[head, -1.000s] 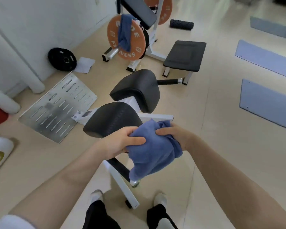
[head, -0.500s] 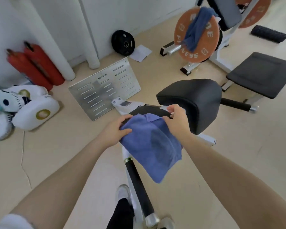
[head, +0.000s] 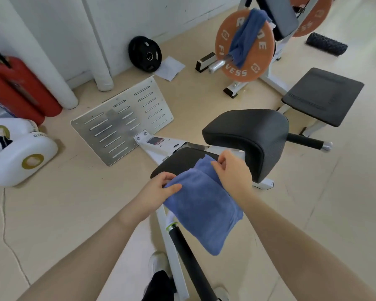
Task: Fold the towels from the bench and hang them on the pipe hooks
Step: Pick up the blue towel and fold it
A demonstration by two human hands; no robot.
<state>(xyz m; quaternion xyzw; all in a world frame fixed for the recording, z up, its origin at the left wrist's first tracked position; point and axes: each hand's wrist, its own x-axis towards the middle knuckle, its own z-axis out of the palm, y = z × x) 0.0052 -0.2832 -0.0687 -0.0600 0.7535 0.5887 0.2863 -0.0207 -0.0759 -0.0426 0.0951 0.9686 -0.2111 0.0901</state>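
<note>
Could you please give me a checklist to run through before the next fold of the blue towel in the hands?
1. Left hand pinches the held towel's near corner: ok.
2. Right hand pinches the far corner: ok.
3. Towel hangs clear of the floor: ok.
4. Edges lined up for an even fold: not ok, one layer peeks out by the right hand.
5. Second towel, draped over the orange weight plate, not yet folded: not ok.
6. Pipe hooks free: cannot tell, not in view.
</note>
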